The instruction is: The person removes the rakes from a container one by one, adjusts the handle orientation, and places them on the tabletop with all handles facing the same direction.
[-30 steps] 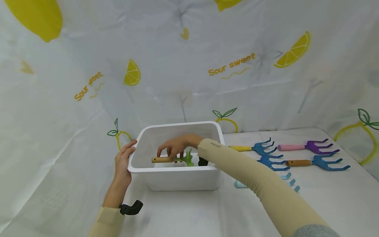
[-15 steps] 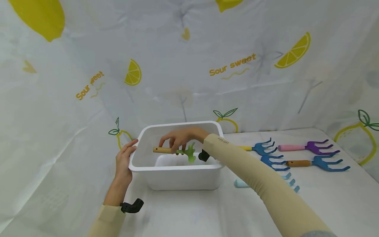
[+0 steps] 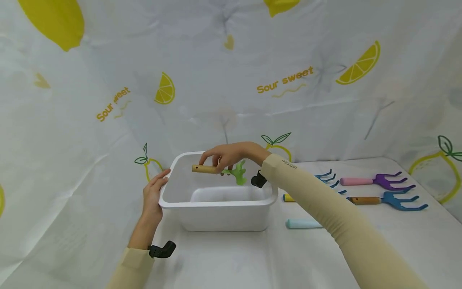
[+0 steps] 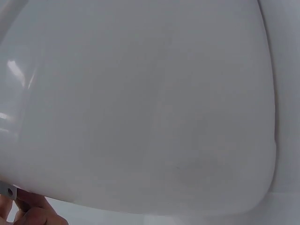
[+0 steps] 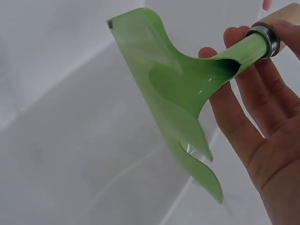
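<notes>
R hand (image 3: 225,156) fingers (image 5: 243,117) curl round the neck of the green rake (image 3: 236,174), just where the metal ferrule meets the wooden handle (image 3: 203,169); thumb on top, pinching it. Rake hangs in air above the white tub (image 3: 216,204), handle out to the L of the fingers, green tines (image 5: 183,117) drooping below & to the R.

L hand (image 3: 153,196) lies vs the tub's L rim, fingers fairly straight, thumb over the edge, steadying, not clamped.

Handling, prob.: light, stiff, painted metal head looks smooth & a bit slick, tine tips pointy. Wood is the better place to grip, mid-handle for balance; the neck pinch may let it swivel.

Further R of the R hand, on the table (image 3: 231,257): blue rakes (image 3: 391,199), purple rake (image 3: 377,179), pale blue handle (image 3: 303,223).
</notes>
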`<move>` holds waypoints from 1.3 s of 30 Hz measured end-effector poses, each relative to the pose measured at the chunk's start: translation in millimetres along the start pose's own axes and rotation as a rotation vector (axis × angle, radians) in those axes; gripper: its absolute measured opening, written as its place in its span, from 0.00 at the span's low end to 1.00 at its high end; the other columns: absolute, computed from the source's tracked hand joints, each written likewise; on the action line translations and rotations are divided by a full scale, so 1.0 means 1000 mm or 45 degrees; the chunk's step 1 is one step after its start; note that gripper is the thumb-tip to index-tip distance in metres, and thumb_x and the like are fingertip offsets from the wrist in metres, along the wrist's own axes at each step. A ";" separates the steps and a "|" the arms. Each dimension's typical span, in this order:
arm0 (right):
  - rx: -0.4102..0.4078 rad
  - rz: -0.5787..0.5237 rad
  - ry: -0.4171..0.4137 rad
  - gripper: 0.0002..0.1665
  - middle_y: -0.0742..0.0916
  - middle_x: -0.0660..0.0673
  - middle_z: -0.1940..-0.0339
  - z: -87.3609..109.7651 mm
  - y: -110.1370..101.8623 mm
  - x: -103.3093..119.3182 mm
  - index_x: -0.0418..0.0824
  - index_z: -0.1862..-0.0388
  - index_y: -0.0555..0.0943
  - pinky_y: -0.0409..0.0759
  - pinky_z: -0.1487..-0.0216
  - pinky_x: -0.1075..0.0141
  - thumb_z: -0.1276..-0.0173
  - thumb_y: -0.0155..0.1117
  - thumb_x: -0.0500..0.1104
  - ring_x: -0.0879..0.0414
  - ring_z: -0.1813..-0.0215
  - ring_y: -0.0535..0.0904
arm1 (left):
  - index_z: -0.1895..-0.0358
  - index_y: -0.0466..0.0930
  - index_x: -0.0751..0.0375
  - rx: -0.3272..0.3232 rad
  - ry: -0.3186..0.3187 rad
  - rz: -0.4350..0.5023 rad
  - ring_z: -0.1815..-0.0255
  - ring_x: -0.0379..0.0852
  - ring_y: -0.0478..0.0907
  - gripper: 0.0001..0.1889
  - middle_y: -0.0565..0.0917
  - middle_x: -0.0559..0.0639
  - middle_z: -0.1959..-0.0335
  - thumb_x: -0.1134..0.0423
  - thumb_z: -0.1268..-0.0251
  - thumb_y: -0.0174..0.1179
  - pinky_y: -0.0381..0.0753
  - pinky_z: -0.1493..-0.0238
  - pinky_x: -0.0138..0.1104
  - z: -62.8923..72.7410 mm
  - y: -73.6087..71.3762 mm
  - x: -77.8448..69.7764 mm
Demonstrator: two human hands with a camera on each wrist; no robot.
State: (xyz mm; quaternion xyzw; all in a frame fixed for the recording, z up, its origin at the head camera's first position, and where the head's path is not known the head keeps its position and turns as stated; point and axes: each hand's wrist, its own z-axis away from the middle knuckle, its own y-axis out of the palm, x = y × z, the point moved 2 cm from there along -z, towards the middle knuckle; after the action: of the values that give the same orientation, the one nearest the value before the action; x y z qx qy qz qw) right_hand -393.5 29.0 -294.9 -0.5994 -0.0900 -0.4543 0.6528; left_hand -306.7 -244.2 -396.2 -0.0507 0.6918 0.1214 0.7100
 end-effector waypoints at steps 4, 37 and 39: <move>-0.034 0.012 -0.021 0.34 0.86 0.40 0.48 0.014 -0.008 0.004 0.54 0.27 0.69 0.82 0.62 0.62 0.30 0.58 0.36 0.49 0.56 0.82 | 0.26 0.73 0.55 0.018 -0.007 -0.016 0.43 0.35 0.78 0.23 0.72 0.43 0.27 0.61 0.20 0.50 0.80 0.49 0.25 0.000 0.000 0.000; -0.279 0.248 0.048 0.32 0.87 0.46 0.49 0.154 -0.014 -0.008 0.55 0.27 0.71 0.83 0.48 0.59 0.28 0.61 0.37 0.53 0.51 0.87 | 0.26 0.72 0.54 0.064 0.016 -0.011 0.43 0.37 0.78 0.22 0.76 0.38 0.36 0.58 0.18 0.49 0.80 0.47 0.27 0.000 0.000 0.001; -0.291 0.247 0.065 0.32 0.87 0.45 0.49 0.162 -0.011 -0.011 0.54 0.27 0.71 0.83 0.50 0.59 0.29 0.61 0.37 0.53 0.52 0.87 | 0.26 0.72 0.55 0.066 0.021 -0.004 0.44 0.36 0.78 0.22 0.77 0.37 0.38 0.58 0.18 0.49 0.81 0.47 0.27 0.000 0.000 0.001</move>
State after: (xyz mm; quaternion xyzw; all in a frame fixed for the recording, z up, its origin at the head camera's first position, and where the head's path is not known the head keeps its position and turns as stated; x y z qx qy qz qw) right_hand -338.5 175.8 -251.4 -0.6640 0.0374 -0.4115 0.6232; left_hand -306.5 -244.1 -397.3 -0.0345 0.7005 0.1018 0.7055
